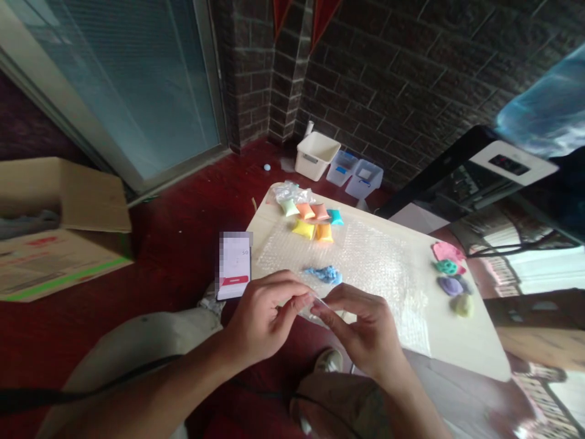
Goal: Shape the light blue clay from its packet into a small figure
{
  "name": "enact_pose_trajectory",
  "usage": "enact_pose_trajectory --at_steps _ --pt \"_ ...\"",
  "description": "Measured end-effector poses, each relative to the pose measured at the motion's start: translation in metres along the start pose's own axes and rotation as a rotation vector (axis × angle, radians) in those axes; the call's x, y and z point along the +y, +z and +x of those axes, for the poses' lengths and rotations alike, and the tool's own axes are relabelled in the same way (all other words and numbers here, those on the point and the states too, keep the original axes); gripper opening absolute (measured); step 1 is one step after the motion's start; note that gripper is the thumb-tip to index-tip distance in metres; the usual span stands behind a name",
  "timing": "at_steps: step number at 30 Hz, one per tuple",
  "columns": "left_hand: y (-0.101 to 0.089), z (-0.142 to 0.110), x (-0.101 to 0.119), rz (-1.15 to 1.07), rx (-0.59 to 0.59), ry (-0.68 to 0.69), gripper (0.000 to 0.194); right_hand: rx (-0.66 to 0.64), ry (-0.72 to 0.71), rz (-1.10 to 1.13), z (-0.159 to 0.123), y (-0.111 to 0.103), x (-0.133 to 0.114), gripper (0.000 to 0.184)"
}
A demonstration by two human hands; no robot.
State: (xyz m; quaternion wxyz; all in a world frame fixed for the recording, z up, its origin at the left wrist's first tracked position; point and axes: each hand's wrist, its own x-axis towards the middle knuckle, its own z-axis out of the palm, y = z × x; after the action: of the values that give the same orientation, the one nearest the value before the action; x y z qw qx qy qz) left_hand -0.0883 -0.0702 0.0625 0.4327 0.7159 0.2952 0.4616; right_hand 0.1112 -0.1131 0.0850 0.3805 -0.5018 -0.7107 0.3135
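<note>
My left hand (274,308) and my right hand (363,320) meet at the near edge of the table. Thumb and fingers of both are pinched on a small clear plastic piece (319,300), partly hidden by the fingertips. Just beyond them a crumpled blue lump of modelling clay (325,274) lies on bubble wrap (365,250). Farther back rest several filled clay packets, among them a yellow packet (303,229), an orange packet (324,232) and a teal packet (336,217).
Shaped clay lumps, pink (448,251), green (446,266) and purple (450,285), sit at the table's right end. A phone (236,268) stands at the left edge. Storage bins (315,155) are on the floor behind; a cardboard box (64,244) is at left.
</note>
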Motion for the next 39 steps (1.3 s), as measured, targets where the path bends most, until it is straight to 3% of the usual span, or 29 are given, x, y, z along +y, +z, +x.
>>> enact_pose_trajectory --at_steps 4,11,15,19,23,28,33,39 --pt "0.012 -0.005 -0.002 -0.076 -0.023 -0.069 0.011 0.061 0.098 0.061 -0.013 0.005 0.009 0.025" --pt "0.023 -0.012 0.004 -0.225 -0.075 -0.227 0.008 -0.203 0.202 0.262 -0.023 -0.005 0.007 0.022" --pt "0.021 -0.013 0.011 -0.099 -0.186 -0.124 0.011 -0.217 0.179 0.258 -0.025 -0.014 0.006 0.027" --pt "0.017 -0.014 0.015 0.001 -0.248 -0.048 0.017 -0.139 0.231 0.308 -0.028 -0.017 0.005 0.024" --pt "0.016 -0.014 0.016 0.024 -0.232 -0.094 0.018 -0.033 0.193 0.384 -0.031 -0.012 0.007 0.02" --pt "0.018 -0.012 0.012 -0.183 -0.149 -0.24 0.007 0.019 0.16 0.462 -0.031 -0.008 0.007 0.018" --pt "0.013 -0.01 0.007 -0.16 -0.083 -0.21 0.007 -0.069 0.105 0.366 -0.029 -0.012 0.006 0.015" --pt "0.011 -0.012 0.006 -0.119 -0.111 -0.168 0.008 -0.124 0.059 0.269 -0.03 -0.012 0.002 0.017"
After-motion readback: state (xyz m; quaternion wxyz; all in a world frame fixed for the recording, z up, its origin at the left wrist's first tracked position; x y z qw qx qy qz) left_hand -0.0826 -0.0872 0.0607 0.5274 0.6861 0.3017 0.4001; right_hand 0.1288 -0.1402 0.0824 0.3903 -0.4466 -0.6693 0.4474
